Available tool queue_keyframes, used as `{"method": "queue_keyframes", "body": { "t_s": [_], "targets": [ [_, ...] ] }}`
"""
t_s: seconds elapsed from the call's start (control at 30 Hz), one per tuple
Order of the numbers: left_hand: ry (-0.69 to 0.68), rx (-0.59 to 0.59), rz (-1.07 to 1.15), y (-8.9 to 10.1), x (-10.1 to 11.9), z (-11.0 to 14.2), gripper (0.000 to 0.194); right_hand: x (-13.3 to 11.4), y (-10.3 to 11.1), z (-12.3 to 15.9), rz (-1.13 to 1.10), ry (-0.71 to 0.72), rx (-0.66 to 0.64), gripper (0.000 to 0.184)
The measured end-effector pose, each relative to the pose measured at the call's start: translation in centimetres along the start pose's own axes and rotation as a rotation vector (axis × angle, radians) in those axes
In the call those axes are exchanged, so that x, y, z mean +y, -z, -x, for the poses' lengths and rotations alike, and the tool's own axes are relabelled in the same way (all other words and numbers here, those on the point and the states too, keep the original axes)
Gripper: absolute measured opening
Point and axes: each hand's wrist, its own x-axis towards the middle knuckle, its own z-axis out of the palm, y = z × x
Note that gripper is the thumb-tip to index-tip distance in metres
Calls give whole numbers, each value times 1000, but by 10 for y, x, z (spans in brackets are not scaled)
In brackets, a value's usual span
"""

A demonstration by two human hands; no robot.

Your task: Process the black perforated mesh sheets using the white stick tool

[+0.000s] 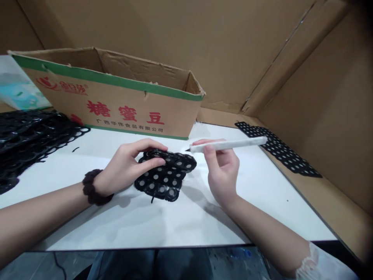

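My left hand (140, 161) grips a black rubbery sheet (163, 177) patterned with pale round dots, thumb on top and fingers along its far edge. The sheet looks folded or bent at its far side, and a thin black strand sticks out at its near edge. In my right hand (223, 167) is a white pen-like tool (230, 145) with a thin dark tip, held between thumb and fingers. Its tip points left, close to the sheet's upper right corner; I cannot tell whether they touch.
An open cardboard box (140, 116) with red lettering stands behind my hands. Stacked black perforated sheets (35, 136) lie at left, beside a blue-white package (23, 91). Another dotted black strip (279, 149) rests along the right edge of the white table (116, 229). Cardboard walls enclose the back and right.
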Motion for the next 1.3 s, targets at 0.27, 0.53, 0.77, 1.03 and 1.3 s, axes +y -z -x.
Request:
{"method": "queue_keyframes", "body": {
  "t_s": [0.27,0.53,0.77,1.03,1.3],
  "targets": [
    [4,-44,45,-4,6,5,20,-7,-5,10,-41,110,-188,11],
    [-89,-82,20,-4,2,8,20,-6,-7,13,-21,105,-224,13],
    [-135,-52,-23,-5,2,9,21,-6,-7,11,14,120,-246,13],
    [-215,10,-91,-7,2,9,18,-8,-9,14,97,211,-238,15],
    [-317,26,-131,-7,5,10,20,-12,-10,15,205,376,-272,19]
  ]
}}
